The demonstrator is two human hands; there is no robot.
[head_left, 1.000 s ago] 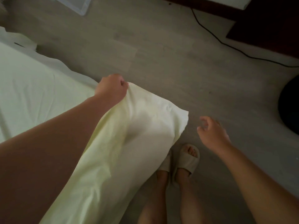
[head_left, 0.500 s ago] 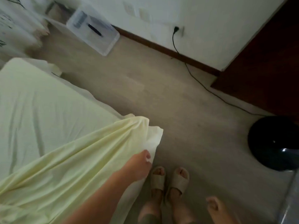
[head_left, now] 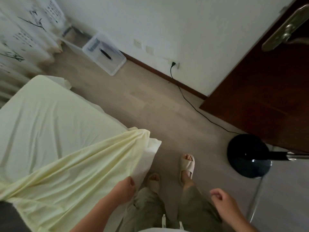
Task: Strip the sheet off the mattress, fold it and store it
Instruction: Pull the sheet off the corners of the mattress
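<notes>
A pale yellow sheet (head_left: 55,131) covers the mattress at the left. Its near corner is pulled up into a bunched fold, baring the white mattress corner (head_left: 153,146). My left hand (head_left: 123,190) grips the loose sheet edge just below that corner, fingers curled into the fabric. My right hand (head_left: 220,200) hangs free at the lower right, fingers loosely curled, holding nothing, well apart from the sheet.
A black round fan base (head_left: 249,156) with its pole stands on the floor to the right. Its cord (head_left: 192,106) runs to a wall socket. A dark wooden door (head_left: 260,84) is at the right. A clear plastic box (head_left: 104,53) sits by the wall, curtains at far left.
My left hand pulled the sheet corner down and back toward me off the mattress corner. The view rose to show wall and door. My right hand dropped lower and nearer.
</notes>
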